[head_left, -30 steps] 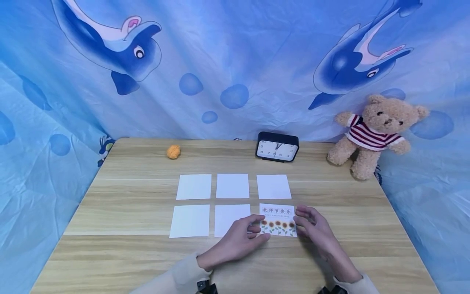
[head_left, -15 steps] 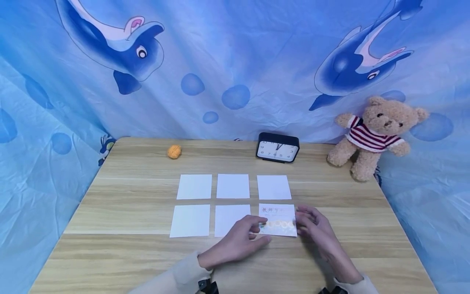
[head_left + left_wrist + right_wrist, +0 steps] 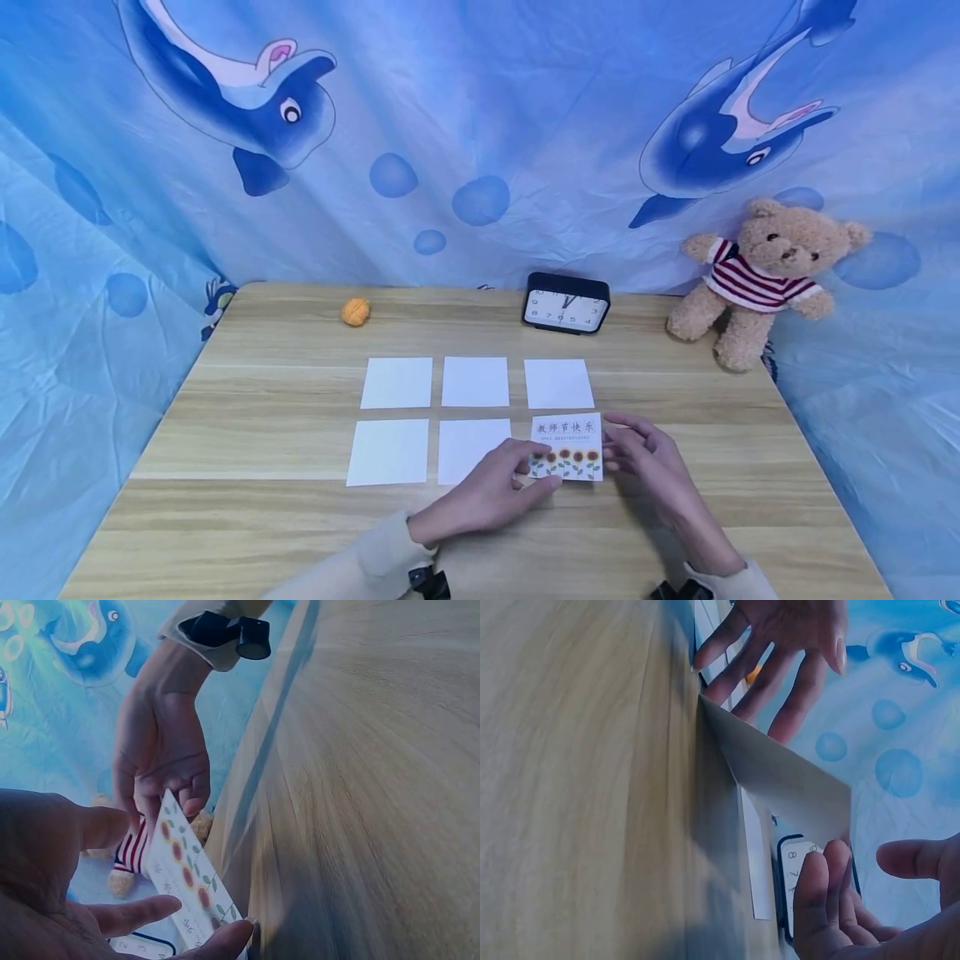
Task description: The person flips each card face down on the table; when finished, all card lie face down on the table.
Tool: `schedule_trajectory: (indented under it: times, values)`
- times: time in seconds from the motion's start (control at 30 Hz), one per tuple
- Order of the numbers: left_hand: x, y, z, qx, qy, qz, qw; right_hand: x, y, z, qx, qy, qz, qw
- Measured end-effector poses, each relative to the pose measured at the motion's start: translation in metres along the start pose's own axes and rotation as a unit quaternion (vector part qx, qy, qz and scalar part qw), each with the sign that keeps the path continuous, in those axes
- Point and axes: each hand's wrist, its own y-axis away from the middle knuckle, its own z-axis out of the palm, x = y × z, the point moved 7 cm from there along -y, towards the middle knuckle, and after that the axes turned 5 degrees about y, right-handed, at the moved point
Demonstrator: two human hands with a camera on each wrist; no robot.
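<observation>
A square card printed with sunflowers and Chinese characters (image 3: pixel 567 437) is at the front right of two rows of cards. Both wrist views show it tilted off the table, and its plain grey back (image 3: pixel 791 765) faces the right wrist camera. My left hand (image 3: pixel 491 487) is at its left edge, fingers fairly straight, with index finger and thumb overlapping the printed face. At the card's right edge my right hand (image 3: pixel 656 471) holds it with curled fingertips; the right thumb looks apart from it in the right wrist view.
Several blank white cards lie in line: top left (image 3: pixel 397 383), top middle (image 3: pixel 476 382), top right (image 3: pixel 558 384), front left (image 3: pixel 387 452) and front middle (image 3: pixel 467 446). Behind are an orange ball-like object (image 3: pixel 356 312), a black clock (image 3: pixel 566 303) and a teddy bear (image 3: pixel 757 283).
Glare washed over the sunflower card half a second ago, and now its print shows clearly again. The card has shifted slightly and tilted between my hands. My left hand has edged right.
</observation>
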Motion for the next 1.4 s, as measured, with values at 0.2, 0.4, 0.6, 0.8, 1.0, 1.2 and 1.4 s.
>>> schedule_trajectory:
  times: [0.2,0.4,0.6,0.8,1.0,1.2,1.4]
  values:
    - [0.001,-0.002,0.001,0.008,-0.007,-0.001,0.9999,-0.005,0.000,0.006,-0.008,-0.006,-0.005,0.9999]
    - [0.001,-0.005,0.001,0.015,-0.022,-0.002,0.9996,-0.006,-0.002,0.015,-0.021,-0.004,0.002,0.9998]
    - [0.003,-0.006,0.002,0.013,-0.012,-0.008,0.9998,-0.003,-0.004,0.020,-0.019,0.022,0.007,0.9996]
    - [0.003,-0.009,0.002,0.017,0.001,-0.005,0.9999,-0.002,-0.005,0.027,-0.029,0.043,0.000,0.9986]
    - [0.002,-0.011,0.003,0.026,0.017,-0.005,0.9995,0.000,-0.005,0.036,-0.064,0.040,-0.016,0.9970]
    - [0.004,-0.014,0.003,0.042,0.056,0.013,0.9975,0.003,-0.007,0.048,-0.122,0.029,-0.052,0.9907]
    - [0.006,-0.016,0.000,0.060,0.106,0.035,0.9919,0.008,-0.007,0.056,-0.149,0.038,-0.053,0.9867]
